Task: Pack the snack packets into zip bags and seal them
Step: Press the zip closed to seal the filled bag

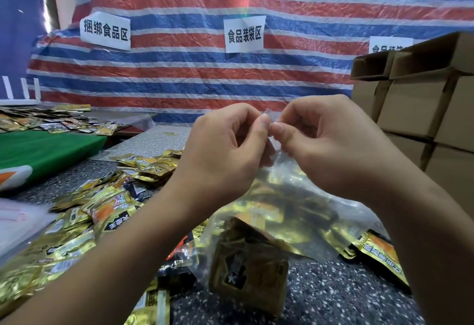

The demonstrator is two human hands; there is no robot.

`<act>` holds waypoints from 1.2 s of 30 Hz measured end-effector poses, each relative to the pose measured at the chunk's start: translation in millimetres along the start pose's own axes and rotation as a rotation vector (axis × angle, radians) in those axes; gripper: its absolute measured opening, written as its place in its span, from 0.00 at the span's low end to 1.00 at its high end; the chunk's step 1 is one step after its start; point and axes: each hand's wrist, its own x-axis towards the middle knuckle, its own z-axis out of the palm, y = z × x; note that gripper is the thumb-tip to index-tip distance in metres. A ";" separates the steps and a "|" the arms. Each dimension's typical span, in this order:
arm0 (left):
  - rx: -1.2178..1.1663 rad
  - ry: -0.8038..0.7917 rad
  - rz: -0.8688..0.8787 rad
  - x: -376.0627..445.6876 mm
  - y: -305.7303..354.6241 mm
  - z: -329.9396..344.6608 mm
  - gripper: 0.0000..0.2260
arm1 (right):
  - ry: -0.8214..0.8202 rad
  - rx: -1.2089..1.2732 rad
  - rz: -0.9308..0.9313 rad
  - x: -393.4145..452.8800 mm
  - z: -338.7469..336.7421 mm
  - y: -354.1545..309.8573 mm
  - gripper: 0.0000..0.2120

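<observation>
A clear zip bag (279, 212) holding several gold snack packets hangs in front of me above the speckled table (333, 296). My left hand (225, 150) and my right hand (331, 142) both pinch the bag's top edge between thumb and fingers, their fingertips meeting at the middle of the strip. Loose gold snack packets (84, 212) lie heaped on the table to the left, and one more packet (379, 255) lies at the right under my right forearm.
Stacked cardboard boxes (423, 109) stand at the right. A green mat (43, 150) and a further spread of packets (51, 120) lie at the far left. A striped tarp (205, 73) with paper signs hangs behind. Flat clear bags (18, 219) lie at the left edge.
</observation>
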 end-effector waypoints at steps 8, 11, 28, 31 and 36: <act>-0.050 -0.034 -0.063 -0.7 -1.0 0.7 0.10 | -0.005 0.015 0.049 1.3 3.7 1.4 0.12; -0.019 0.010 -0.039 -0.9 -1.7 1.3 0.09 | -0.076 0.047 0.079 1.6 -0.1 2.1 0.09; -0.010 0.114 -0.031 -4.9 -0.3 5.6 0.10 | -0.113 0.123 0.086 1.5 -6.8 1.3 0.09; -0.060 0.075 -0.060 -4.2 -0.4 6.5 0.11 | -0.085 0.085 0.065 1.4 -6.8 3.1 0.09; -0.209 0.025 -0.160 -1.8 -1.9 5.6 0.09 | -0.055 0.079 0.060 3.3 -3.0 4.2 0.10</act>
